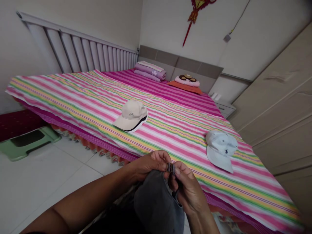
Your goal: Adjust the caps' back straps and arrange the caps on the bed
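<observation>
A dark grey cap (pixel 156 198) hangs from both my hands in front of my body, at the near side of the bed. My left hand (pixel 157 162) pinches its back strap beside a small metal buckle (pixel 170 168). On the other side of the buckle, my right hand (pixel 186 182) grips the strap between thumb and fingers. The cap's lower part runs out of view at the bottom. A cream cap (pixel 133 115) with a black stripe lies on the bed to the left, and a pale blue cap (pixel 221 149) lies to the right.
The bed (pixel 80 94) wears a striped cover. Folded purple bedding (pixel 149 71) and a pink bundle on an orange pillow (pixel 185 86) lie by the headboard. A green stool (pixel 31 141) stands at left on the tiled floor; a wooden wardrobe (pixel 280 97) borders the right.
</observation>
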`<state>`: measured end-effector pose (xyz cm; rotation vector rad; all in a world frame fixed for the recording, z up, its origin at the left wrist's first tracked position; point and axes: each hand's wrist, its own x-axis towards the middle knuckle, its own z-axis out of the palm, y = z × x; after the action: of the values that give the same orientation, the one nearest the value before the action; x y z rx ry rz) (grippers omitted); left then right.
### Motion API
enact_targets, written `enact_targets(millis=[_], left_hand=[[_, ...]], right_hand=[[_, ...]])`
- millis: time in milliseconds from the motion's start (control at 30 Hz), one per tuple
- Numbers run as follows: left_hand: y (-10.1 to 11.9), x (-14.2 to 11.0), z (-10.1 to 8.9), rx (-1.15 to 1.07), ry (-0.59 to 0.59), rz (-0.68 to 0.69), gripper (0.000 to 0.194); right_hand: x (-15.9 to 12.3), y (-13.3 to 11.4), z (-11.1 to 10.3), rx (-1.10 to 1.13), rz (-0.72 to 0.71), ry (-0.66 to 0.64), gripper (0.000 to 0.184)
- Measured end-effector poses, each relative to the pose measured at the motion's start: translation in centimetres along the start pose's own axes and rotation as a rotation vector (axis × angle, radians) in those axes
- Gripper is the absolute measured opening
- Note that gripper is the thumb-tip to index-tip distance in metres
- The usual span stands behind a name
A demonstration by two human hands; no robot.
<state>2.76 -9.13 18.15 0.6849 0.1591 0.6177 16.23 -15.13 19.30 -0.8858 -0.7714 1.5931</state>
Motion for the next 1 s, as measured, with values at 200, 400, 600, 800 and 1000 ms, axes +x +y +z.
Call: enact_targets(millis=[200,400,600,800,1000], left_hand=[[-0.2,0.1,-0.1,-0.016,-0.017,0.008,0.020],[-0.1,0.2,-0.2,-0.022,-0.026,0.011,0.020],[-0.1,0.0,-0.1,-0.015,-0.013,-0.008,0.021],[0.1,-0.1,-0.1,-0.008,0.032,-0.034,0.022],[0.0,0.0,-0.2,0.005,0.050,-0.032,0.024]], right_hand=[[0.4,0.3,-0.1,0.099,0.064,-0.072,0.024],[0.4,0.9,-0.2,0.201,0.105,-0.093,0.023],[0.5,0.8,-0.5,0.186,0.130,-0.110,0.021],[0.9,0.4,-1.1,0.091,0.138,-0.112,0.022],[1.0,0.3,-1.0,0.057,0.099,-0.098,0.020]])
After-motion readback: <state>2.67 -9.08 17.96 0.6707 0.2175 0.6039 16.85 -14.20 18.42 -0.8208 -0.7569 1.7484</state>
